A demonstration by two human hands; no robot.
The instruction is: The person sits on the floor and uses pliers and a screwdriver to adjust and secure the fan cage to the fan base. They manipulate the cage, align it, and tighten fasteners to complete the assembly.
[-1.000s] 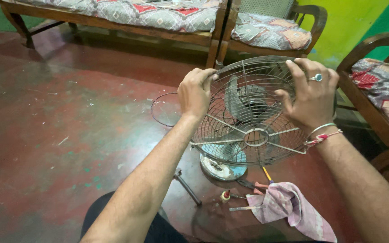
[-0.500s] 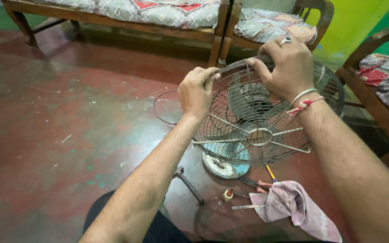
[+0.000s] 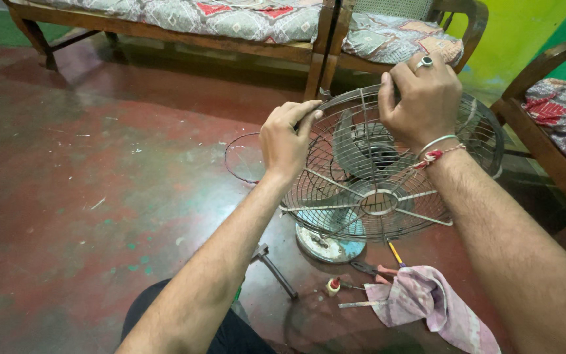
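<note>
Nearby, on red floor (image 3: 67,196): loose wire ring (image 3: 244,157), then left hand (image 3: 286,141) pinching rim of fan's wire guard (image 3: 388,170). Right hand (image 3: 420,98) curled over guard's top, fingers gripping wires. Fan stands w/ round base (image 3: 329,242) beside pink cloth (image 3: 427,301) & pliers (image 3: 368,269).

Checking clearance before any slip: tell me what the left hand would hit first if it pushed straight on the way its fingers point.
The left hand grips the rim of the fan's wire guard, fingers pointing right across its top. Going on, it would probably meet the right hand on the same rim, though depth is hard to judge.
</note>
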